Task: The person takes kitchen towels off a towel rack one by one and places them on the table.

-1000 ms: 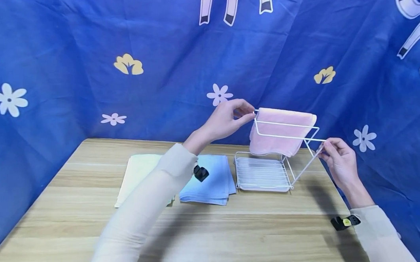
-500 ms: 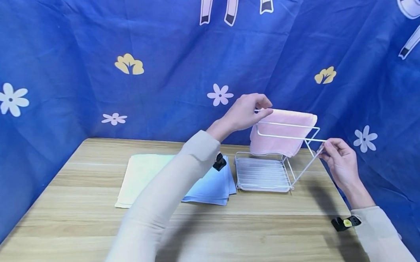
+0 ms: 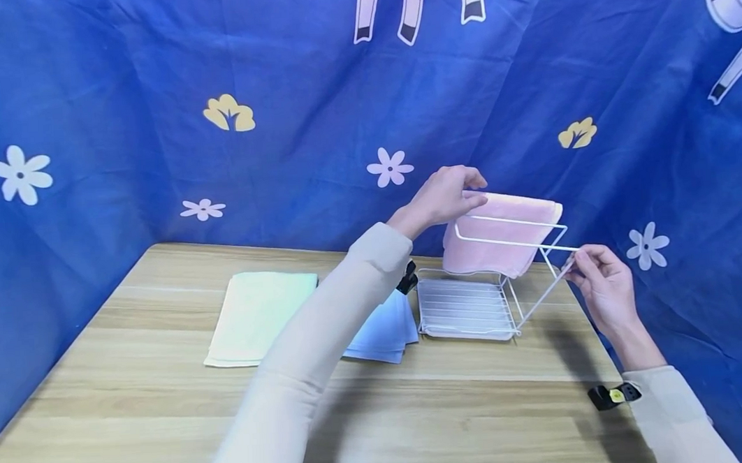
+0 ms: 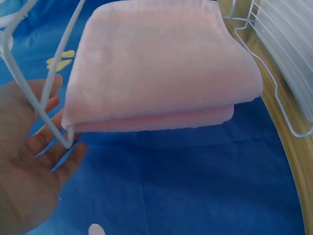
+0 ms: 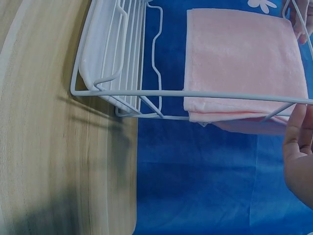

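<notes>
A folded pink towel (image 3: 486, 257) hangs over the upper back bar of a white wire rack (image 5: 171, 93). My left hand (image 3: 444, 194) is at the towel's upper left end, thumb and fingers apart. In the left wrist view, its loosely spread fingers (image 4: 71, 164) reach behind the rack's corner, right at the towel's edge. At the opposite end, my right hand (image 3: 603, 289) pinches the front upper corner of the rack between thumb and fingers. The right wrist view shows only part of this hand, at its right edge.
Beneath the rack's lower wires is a white tray (image 5: 93, 49). To the left on the wooden table (image 3: 133, 384) lie a folded pale green cloth (image 3: 261, 307) and a folded blue cloth (image 3: 382, 332), partly hidden by my left sleeve. A blue patterned curtain (image 3: 309, 123) hangs behind.
My left hand has moved right, from the rack's upper left corner onto the towel's upper left end. The right hand keeps its hold on the rack.
</notes>
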The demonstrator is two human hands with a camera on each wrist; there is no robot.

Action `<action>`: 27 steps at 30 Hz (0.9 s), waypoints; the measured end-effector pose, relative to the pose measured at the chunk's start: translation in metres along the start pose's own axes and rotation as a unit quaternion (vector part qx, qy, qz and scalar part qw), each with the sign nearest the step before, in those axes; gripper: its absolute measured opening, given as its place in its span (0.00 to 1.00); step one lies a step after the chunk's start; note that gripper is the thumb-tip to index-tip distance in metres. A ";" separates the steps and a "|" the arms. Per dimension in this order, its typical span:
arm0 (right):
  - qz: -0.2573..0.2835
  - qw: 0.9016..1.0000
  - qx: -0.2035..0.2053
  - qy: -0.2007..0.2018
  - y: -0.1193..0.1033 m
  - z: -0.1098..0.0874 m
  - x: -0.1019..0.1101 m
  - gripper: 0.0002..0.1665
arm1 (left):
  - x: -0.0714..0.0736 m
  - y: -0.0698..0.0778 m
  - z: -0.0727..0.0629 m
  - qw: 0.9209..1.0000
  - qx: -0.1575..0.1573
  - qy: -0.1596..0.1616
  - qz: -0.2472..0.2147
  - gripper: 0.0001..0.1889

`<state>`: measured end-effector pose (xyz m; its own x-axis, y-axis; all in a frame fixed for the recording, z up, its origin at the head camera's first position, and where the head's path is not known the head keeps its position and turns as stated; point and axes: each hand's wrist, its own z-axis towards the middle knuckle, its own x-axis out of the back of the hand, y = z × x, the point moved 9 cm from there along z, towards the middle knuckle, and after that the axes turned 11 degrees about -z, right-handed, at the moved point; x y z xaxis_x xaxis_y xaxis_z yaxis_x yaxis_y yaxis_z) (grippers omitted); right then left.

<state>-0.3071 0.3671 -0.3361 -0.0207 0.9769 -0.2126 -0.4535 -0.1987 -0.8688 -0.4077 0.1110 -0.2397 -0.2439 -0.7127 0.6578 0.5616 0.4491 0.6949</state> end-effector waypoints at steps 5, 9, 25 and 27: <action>0.004 1.000 -0.006 0.000 0.001 0.000 -0.001 0.11 | -0.006 -0.008 0.007 1.000 0.023 -0.012 0.012 0.19; 0.008 1.000 -0.003 -0.002 0.000 -0.001 -0.001 0.11 | -0.009 -0.008 0.011 0.999 0.030 -0.021 0.009 0.21; 0.004 1.000 -0.003 -0.003 0.000 0.001 -0.002 0.11 | -0.010 -0.008 0.016 0.999 0.031 -0.011 0.015 0.12; 0.003 1.000 -0.003 -0.005 0.000 0.001 -0.002 0.11 | -0.009 -0.008 0.016 1.000 0.028 -0.006 0.012 0.11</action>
<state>-0.3077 0.3651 -0.3352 -0.0320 0.9765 -0.2133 -0.4482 -0.2047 -0.8702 -0.4225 0.1225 -0.2460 -0.2405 -0.6947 0.6779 0.5227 0.4958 0.6935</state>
